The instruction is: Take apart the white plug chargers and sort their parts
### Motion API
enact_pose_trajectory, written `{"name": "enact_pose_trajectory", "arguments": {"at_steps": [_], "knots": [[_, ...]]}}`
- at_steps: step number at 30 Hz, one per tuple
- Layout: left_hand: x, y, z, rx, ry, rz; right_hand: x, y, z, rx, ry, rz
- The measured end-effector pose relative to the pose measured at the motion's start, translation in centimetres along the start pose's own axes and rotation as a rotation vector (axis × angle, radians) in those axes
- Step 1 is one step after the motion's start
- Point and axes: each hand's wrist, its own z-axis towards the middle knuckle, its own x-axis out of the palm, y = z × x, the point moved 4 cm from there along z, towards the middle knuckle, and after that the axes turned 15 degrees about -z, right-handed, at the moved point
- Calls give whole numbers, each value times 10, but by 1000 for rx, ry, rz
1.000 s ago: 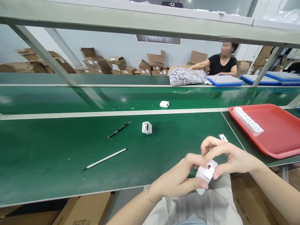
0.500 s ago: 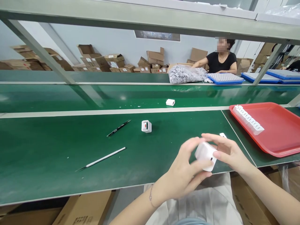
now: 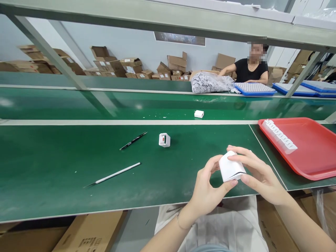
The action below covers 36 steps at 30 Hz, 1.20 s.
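Observation:
Both my hands hold a white charger housing (image 3: pixel 231 166) above the front edge of the green bench. A dark, slanted gap shows between its body and the end piece. My left hand (image 3: pixel 210 189) grips it from the left and below, thumb along the lower edge. From the right, my right hand (image 3: pixel 258 171) lays its fingers over the top, with the thumb at the lower corner. A second white housing (image 3: pixel 164 140) stands on the bench, its open end showing a circuit board inside. Left of it lie black tweezers (image 3: pixel 133 141) and a white stick with a thin dark tip (image 3: pixel 118 173).
At right, a red tray (image 3: pixel 312 150) carries a row of white parts (image 3: pixel 279 136). One white charger (image 3: pixel 198 114) lies on the green strip behind the pale rail. Across the bench, a person (image 3: pixel 252 70) sits by a bag of parts (image 3: pixel 210 83) and blue trays (image 3: pixel 254 89).
The housing in my hands has been turned, so the gap at its end now shows. My right fingers have moved over its top.

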Motion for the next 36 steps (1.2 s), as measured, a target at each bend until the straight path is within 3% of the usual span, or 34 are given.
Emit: {"name": "enact_pose_trajectory", "arguments": {"at_steps": [10,13,19,21,24,26,29,33,36], "knots": [[2,-6,-1,99,-10,-14,4,9,2,-269,-186,-261],[1,-5,1,67,-4,-54,3,8,1,-322,-237,-351],[-1,15,10,-166,22,-361,10,6,2,-201,-104,-436],[0,20,12,-208,9,-428,8,9,2,-159,-114,-429],[8,27,15,-267,30,-544,-2,6,3,-90,-115,-455],[17,33,17,-342,78,-669,-9,-5,1,-19,-39,-465],[32,42,20,-455,176,-822,-16,-30,-8,109,4,-305],[42,47,25,-553,267,-797,-37,-57,-27,183,-208,-116],[26,44,21,-593,209,-574,-90,-69,-51,209,-375,-326]]}}
